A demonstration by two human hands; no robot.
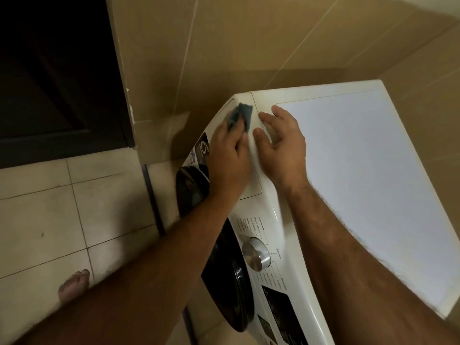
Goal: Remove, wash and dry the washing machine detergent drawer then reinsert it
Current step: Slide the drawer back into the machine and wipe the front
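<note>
A white front-loading washing machine fills the right half of the head view. Its detergent drawer sits closed in the front panel, flush with it. My left hand grips a dark blue-grey cloth and presses it against the far end of the drawer front. My right hand rests on the machine's top front edge just above the drawer, fingers spread and relaxed. Much of the drawer face is hidden under my left hand.
The silver program dial, a dark display and the black round door lie below the drawer. Tan tiled walls enclose the machine behind and to the right. A dark doorway opens at upper left. My bare foot stands on the pale floor tiles.
</note>
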